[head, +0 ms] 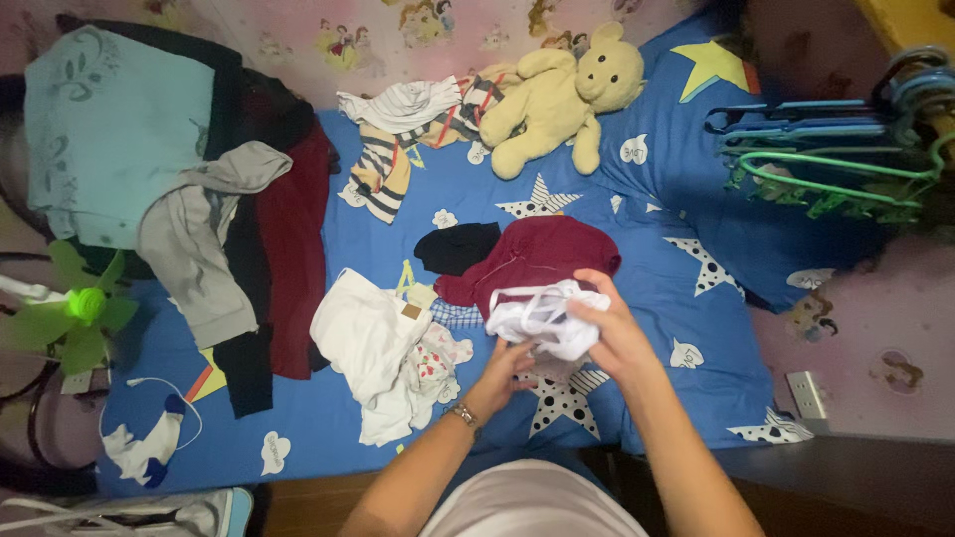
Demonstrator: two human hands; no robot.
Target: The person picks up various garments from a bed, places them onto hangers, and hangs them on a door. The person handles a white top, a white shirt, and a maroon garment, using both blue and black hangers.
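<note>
Both hands (557, 348) bunch white garment (542, 316), shape unclear.

One head-worn camera looks steeply down, close over the bed (676, 288), whose far end lies at frame top

Both the left hand (507, 370) and right hand (609, 333) grip a bundled garment (542, 316); beyond the fingers lies a sweater (542, 254), left a crumpled cloth pile (383, 358), far beyond a teddy bear (562, 94).
</note>
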